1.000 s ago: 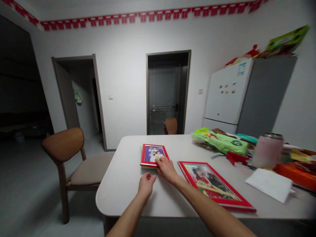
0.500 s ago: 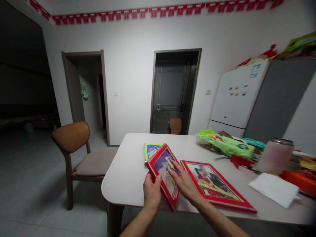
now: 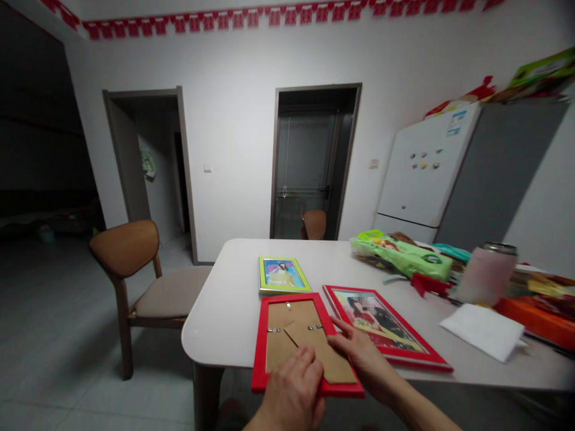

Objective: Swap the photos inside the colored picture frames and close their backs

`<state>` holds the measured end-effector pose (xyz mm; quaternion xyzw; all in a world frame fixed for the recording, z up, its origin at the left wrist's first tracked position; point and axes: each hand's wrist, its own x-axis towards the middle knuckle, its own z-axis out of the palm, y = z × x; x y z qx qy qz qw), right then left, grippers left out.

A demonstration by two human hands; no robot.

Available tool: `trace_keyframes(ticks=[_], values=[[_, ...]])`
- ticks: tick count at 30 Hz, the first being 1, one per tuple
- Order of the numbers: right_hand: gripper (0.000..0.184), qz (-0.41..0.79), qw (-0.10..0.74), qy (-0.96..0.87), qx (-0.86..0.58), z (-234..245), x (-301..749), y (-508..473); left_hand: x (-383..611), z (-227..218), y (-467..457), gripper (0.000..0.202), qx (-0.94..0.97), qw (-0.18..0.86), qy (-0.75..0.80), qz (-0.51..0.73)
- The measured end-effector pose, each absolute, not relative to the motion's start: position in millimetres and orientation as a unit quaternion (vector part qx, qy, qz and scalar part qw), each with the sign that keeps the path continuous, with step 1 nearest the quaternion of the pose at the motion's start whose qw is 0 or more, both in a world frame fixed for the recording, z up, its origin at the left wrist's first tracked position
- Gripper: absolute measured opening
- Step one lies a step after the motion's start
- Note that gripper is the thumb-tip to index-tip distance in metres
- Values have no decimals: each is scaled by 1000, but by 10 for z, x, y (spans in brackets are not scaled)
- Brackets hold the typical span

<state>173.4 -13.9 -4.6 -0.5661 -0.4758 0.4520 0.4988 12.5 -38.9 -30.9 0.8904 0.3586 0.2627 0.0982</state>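
Note:
A small red picture frame point(image 3: 287, 323) lies face down near the table's front edge, its brown backing board and fold-out stand showing. My left hand point(image 3: 293, 392) rests on its near edge with the fingers curled over the backing. At the frame's right edge my right hand point(image 3: 359, 354) grips it, fingers bent. A green-framed photo point(image 3: 282, 275) lies flat just beyond it. To the right lies a larger red-framed photo point(image 3: 385, 326), face up.
The white table point(image 3: 220, 311) carries a green snack bag point(image 3: 404, 254), a pink flask point(image 3: 486, 274), a white napkin point(image 3: 483, 330) and more clutter at right. A wooden chair point(image 3: 135, 269) stands left of the table, a refrigerator point(image 3: 431, 173) behind.
The small red frame was lifted off the green one, turned over and laid face down near the table's front edge. Both hands came back toward me with it.

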Motion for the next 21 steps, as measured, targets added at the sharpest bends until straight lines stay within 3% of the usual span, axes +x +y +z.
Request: trace_keyframes(ticks=[3, 12, 18, 21], values=[[61, 453, 427, -529, -577, -140, 1762, -33, 174, -453, -351, 40, 896, 50, 363, 250], [44, 186, 286, -657, -672, -324, 1827, 128, 243, -617, -337, 27, 906, -48, 355, 223], [38, 80, 231, -712, -658, -413, 1828, 242, 237, -589, -349, 31, 909, 28, 363, 201], [38, 51, 230, -728, -644, -428, 1813, 302, 76, -469, -341, 47, 895, 103, 385, 199]])
